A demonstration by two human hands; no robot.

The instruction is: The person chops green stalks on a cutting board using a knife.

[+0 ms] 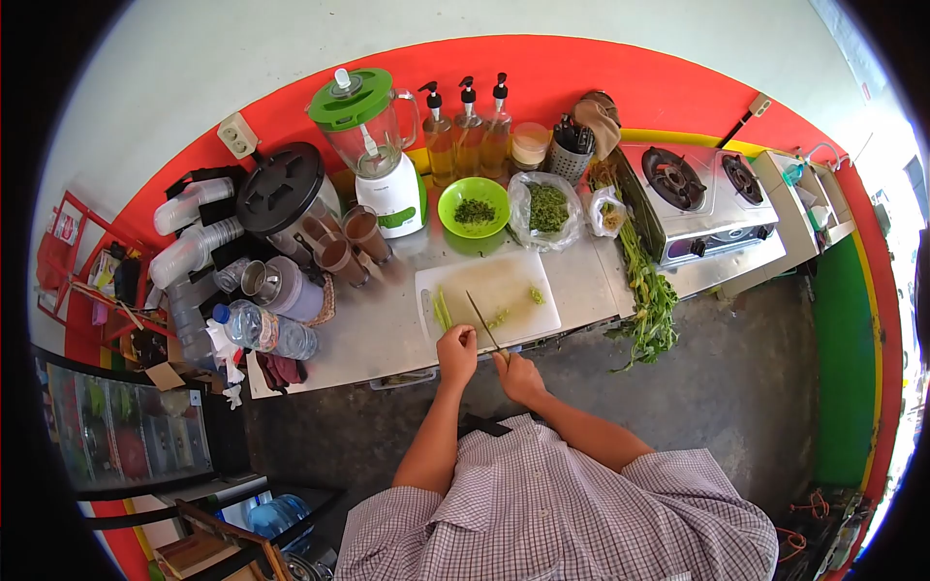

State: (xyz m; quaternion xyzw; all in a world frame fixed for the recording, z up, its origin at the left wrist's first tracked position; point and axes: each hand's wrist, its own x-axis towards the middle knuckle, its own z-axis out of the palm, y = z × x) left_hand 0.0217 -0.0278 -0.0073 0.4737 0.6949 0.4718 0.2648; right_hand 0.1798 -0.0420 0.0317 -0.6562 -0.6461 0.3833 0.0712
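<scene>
A knife (481, 318) is held by its handle in my right hand (523, 378), its blade angled up and left over the white cutting board (531, 276). My left hand (457, 354) is closed at the board's front edge, left of the blade. Thin green stalks (442, 310) lie on the board right above that hand; whether its fingers grip anything is hidden. Small chopped green pieces (498, 318) lie right of the blade, with another little pile (537, 295) farther right.
Behind the board stand a green bowl (473, 190) of chopped greens, a plastic bag of greens (547, 208) and a blender (387, 184). Leafy stalks (644, 310) hang over the counter edge beside the gas stove (697, 198). A water bottle (266, 331) and cups (344, 261) are left.
</scene>
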